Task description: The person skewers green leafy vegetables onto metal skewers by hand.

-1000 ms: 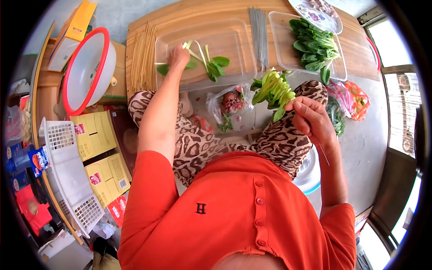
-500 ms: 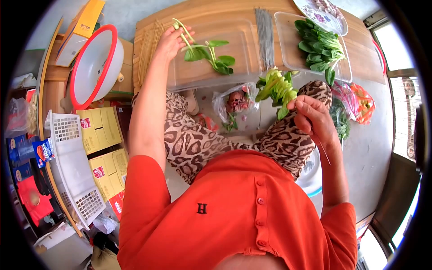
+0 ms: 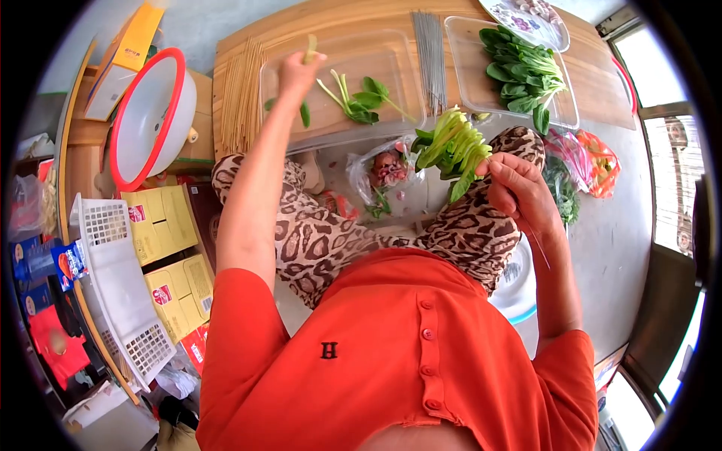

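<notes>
Over the left part of a clear plastic tray [image 3: 353,46], my left hand [image 3: 299,74] is closed on a leafy green, whose pale stem end sticks up above the fingers. Loose leafy greens [image 3: 357,105] lie in the tray to its right. My right hand [image 3: 519,188] pinches a thin skewer [image 3: 540,249] above my knee. Many green leaves [image 3: 454,150] are threaded close together on the skewer, on the far side of the fingers. A second clear tray [image 3: 462,68] holds a bunch of whole greens [image 3: 519,71].
Wooden skewers [image 3: 239,98] and metal skewers [image 3: 431,60] lie on the wooden table [image 3: 323,19]. A patterned plate [image 3: 526,22] stands at the far right. Plastic bags [image 3: 387,169] sit below the table edge. A red-rimmed basin [image 3: 154,120] and yellow boxes [image 3: 158,222] are at left.
My left hand lifted greens from the tray, and some now lie back in it to the right. It now holds a piece with its stem upward. My right hand has barely moved.
</notes>
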{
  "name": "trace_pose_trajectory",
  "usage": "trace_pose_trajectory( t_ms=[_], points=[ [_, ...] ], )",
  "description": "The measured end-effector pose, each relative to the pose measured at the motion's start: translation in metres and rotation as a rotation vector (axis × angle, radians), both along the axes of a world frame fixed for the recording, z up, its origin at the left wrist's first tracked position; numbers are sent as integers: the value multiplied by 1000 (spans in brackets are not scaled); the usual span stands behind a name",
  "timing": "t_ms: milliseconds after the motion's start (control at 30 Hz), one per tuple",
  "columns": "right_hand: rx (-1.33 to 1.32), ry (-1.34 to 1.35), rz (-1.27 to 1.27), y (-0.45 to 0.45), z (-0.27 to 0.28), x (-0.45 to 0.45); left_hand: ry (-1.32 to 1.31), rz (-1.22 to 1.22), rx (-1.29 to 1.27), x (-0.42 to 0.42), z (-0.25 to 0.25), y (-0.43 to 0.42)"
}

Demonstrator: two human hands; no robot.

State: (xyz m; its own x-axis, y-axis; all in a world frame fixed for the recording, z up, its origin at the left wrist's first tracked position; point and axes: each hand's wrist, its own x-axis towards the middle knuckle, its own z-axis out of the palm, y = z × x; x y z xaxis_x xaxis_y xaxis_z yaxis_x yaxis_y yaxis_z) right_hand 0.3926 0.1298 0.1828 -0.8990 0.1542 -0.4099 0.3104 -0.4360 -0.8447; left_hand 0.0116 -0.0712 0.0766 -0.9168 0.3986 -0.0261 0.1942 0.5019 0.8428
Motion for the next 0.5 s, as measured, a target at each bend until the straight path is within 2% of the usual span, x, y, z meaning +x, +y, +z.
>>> trace_pose_trajectory(
  t_ms=[33,67,100,133,267,367,500],
  points=[
    [-16,-1,-3,1,1,0,124,-116,-99,13,-2,15],
    [-14,-5,-10,2,2,0,126,-195,-266,28,-5,32],
    [-14,1,-12,3,2,1,118,-364,-124,40,-18,44],
    [-15,6,-15,4,3,3,402,-500,-252,54,-20,56],
    [-10,-19,-56,7,7,9,520,-820,-460,92,-41,86],
    [-2,-21,-88,9,6,15,621,-820,-484,94,-62,89],
    [-9,-20,-94,10,6,18,655,-737,-377,93,-41,88]
  ],
)
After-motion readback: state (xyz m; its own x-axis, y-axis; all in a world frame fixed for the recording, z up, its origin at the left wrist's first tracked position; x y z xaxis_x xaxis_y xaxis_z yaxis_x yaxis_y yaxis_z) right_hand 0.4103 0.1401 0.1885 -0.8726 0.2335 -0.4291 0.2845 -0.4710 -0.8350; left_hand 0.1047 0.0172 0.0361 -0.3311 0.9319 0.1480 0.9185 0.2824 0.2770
